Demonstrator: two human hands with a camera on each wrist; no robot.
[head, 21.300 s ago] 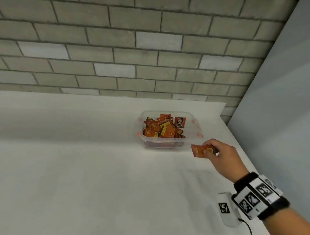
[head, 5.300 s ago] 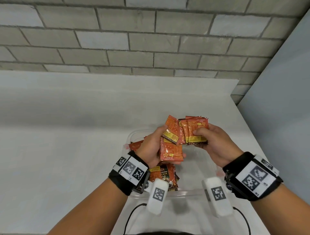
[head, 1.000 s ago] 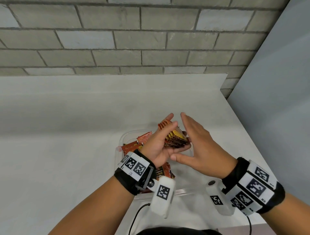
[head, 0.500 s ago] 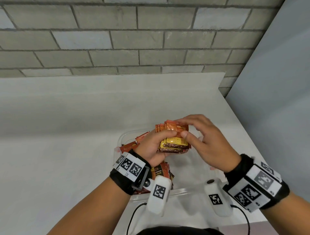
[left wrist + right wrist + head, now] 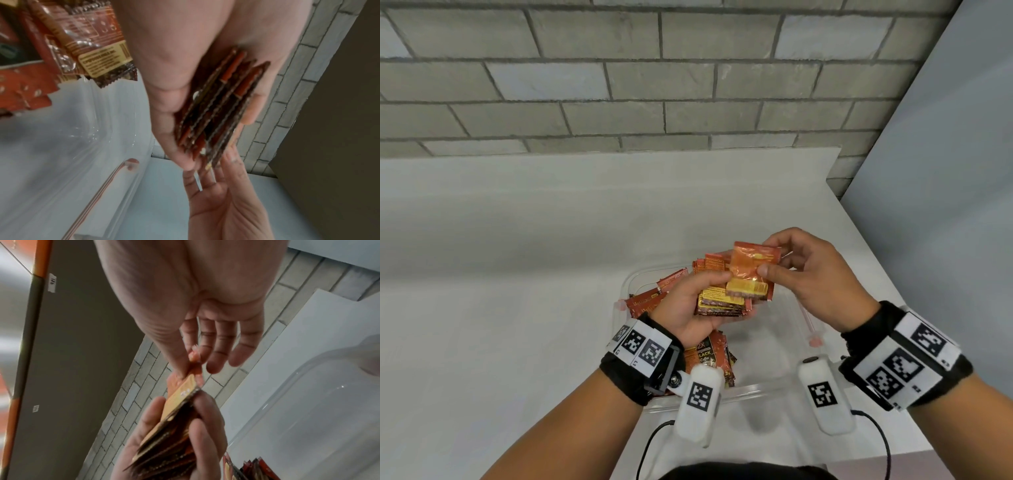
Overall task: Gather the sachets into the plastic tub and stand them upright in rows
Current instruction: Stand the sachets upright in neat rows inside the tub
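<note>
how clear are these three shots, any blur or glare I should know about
Head view: sharp, evenly lit, wide-angle bend at the edges, glare on the top sachet. Left wrist view: motion-blurred, stack of sachets dark. Right wrist view: soft, right hand out of focus, plastic tub washed out.

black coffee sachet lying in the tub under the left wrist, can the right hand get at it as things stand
Probably not right away. The right hand pinches a single sachet above the tub, and the left hand, gripping a stack of sachets, hangs right over the black coffee sachet.
</note>
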